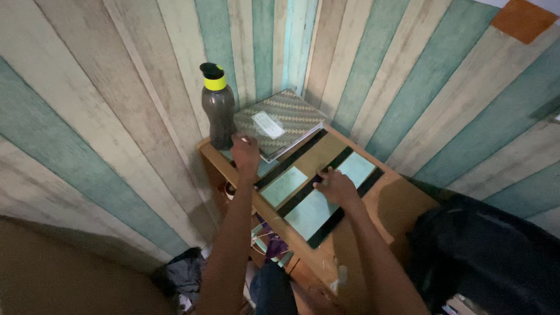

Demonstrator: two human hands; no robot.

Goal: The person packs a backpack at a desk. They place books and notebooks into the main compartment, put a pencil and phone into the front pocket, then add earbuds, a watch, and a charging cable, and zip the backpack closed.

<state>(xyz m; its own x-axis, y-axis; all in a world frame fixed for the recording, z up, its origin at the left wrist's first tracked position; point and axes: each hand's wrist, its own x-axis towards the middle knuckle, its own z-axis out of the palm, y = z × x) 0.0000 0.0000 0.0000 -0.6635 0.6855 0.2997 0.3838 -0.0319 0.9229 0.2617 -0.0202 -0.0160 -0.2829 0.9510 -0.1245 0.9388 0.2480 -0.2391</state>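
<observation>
My left hand (245, 153) rests on the near edge of a stack of patterned notebooks (280, 121) at the back of a small wooden table (402, 201), right beside a dark water bottle (219, 111) with a yellow band and black cap. Whether the hand grips the notebooks I cannot tell. My right hand (337, 185) lies flat, fingers spread, on a green-and-black panelled mat (303, 198) that covers the middle of the tabletop.
A wall of striped green and beige planks (379, 70) stands right behind the table. A dark bag (490, 251) sits at the right. Clutter and cloth (268, 242) lie under the table; dark cloth (184, 271) is on the floor.
</observation>
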